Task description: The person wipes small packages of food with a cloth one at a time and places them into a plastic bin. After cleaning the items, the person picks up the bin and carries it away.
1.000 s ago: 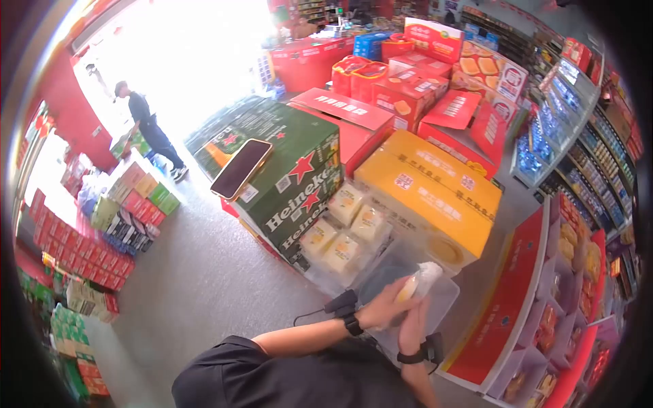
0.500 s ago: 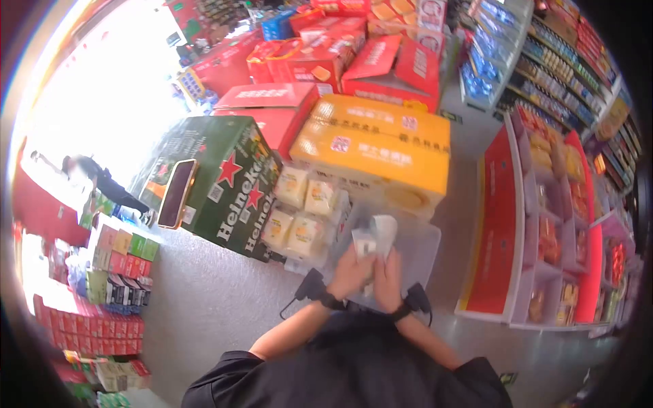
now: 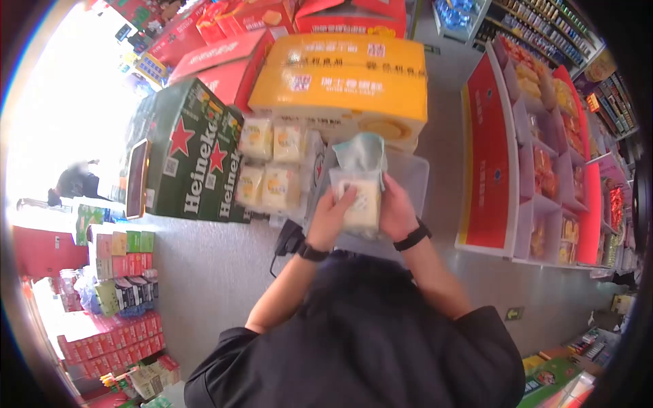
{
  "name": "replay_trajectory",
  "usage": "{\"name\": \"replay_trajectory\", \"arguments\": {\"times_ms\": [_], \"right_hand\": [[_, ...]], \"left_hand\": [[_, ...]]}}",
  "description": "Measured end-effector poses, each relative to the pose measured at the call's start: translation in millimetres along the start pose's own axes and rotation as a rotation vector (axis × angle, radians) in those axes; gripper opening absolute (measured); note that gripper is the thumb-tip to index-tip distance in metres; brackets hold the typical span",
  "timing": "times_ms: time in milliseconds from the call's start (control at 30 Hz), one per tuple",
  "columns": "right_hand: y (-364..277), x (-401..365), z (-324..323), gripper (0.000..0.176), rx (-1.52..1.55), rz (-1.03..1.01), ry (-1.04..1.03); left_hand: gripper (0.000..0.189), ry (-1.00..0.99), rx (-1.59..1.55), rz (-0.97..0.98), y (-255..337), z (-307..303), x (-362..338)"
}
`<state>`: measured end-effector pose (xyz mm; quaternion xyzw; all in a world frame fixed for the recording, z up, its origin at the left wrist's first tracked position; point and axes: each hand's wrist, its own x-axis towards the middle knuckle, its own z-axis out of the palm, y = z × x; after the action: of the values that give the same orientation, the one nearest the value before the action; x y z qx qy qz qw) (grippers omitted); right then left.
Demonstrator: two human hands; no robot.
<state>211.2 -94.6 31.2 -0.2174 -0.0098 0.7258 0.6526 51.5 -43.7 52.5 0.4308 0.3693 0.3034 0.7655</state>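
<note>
A pale, cream-coloured packaged snack [image 3: 361, 205] in clear wrapping lies between my two hands. My left hand [image 3: 329, 216] grips its left side, the thumb lying across its face. Along the right side, my right hand [image 3: 398, 212] is closed on the packet. A crumpled pale blue-green sheet or bag [image 3: 360, 154] sticks up at its far end. Under my hands is a translucent plastic bin [image 3: 413, 187]. To its left, several similar wrapped snacks [image 3: 280, 187] are set out in rows.
Beyond the bin stands a yellow carton [image 3: 340, 80]. A green Heineken box [image 3: 180, 163] is at the left, with a phone [image 3: 138, 178] on its near left edge. Red cartons [image 3: 221, 68] are behind. A display stand [image 3: 490, 149] with packaged goods rises at the right.
The view has tipped down. My hands have spread apart around the packet, whose face now shows flat between them; earlier they were close together on a blurred white item.
</note>
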Motion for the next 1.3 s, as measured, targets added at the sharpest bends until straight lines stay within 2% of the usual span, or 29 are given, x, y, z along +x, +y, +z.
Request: {"name": "replay_trajectory", "arguments": {"times_ms": [67,167,200,267,333,400,500,667,767,833,867,967,1000,1100,1133,1233,1300], "right_hand": [[7,-14,20,0.047,0.032,-0.035,-0.011],[8,-31,49,0.049,0.038,-0.120,-0.045],[10,-32,53,0.049,0.008,-0.153,-0.042],[16,-31,54,0.048,-0.140,-0.246,0.016],[24,-26,52,0.047,-0.378,-0.356,0.130],[26,-14,45,0.045,-0.639,-0.502,0.126],[29,-5,42,0.044,-0.684,-0.525,0.105],[40,-11,45,0.042,-0.569,-0.423,0.085],[50,-21,54,0.043,-0.745,-0.549,0.063],[54,-33,59,0.044,-0.829,-0.515,0.068],[54,-38,59,0.045,-0.870,-0.501,0.071],[42,-50,43,0.047,-0.506,-0.295,0.155],[31,-50,39,0.049,-0.377,-0.299,0.129],[-2,-39,48,0.058,-0.170,-0.321,0.151],[-2,-34,47,0.058,-0.201,-0.281,0.130],[2,-25,44,0.059,-0.240,-0.176,0.094],[1,-19,46,0.058,-0.209,-0.117,0.084]], "left_hand": [[0.039,0.058,0.409,0.267,-7,-3,13],[0.049,0.324,0.729,0.430,18,15,2],[0.057,0.278,0.663,0.364,25,20,-2],[0.059,0.084,0.644,0.490,16,18,-1],[0.056,-0.028,0.583,0.525,12,26,-8],[0.050,-0.056,0.492,0.478,11,40,-22],[0.048,-0.067,0.244,0.298,11,39,-14],[0.048,0.086,0.215,0.428,0,40,-3],[0.046,0.185,0.149,0.426,1,39,2],[0.044,0.262,0.215,0.428,5,34,6],[0.041,0.293,0.120,0.413,8,30,7],[0.043,0.244,-0.120,0.246,8,12,9],[0.045,0.197,-0.073,0.271,7,7,9],[0.038,0.061,-0.196,0.162,8,1,2],[0.034,0.040,-0.285,0.147,12,8,1],[0.037,-0.037,-0.226,0.005,11,6,4],[0.047,0.098,0.337,0.175,17,-4,13]]}}
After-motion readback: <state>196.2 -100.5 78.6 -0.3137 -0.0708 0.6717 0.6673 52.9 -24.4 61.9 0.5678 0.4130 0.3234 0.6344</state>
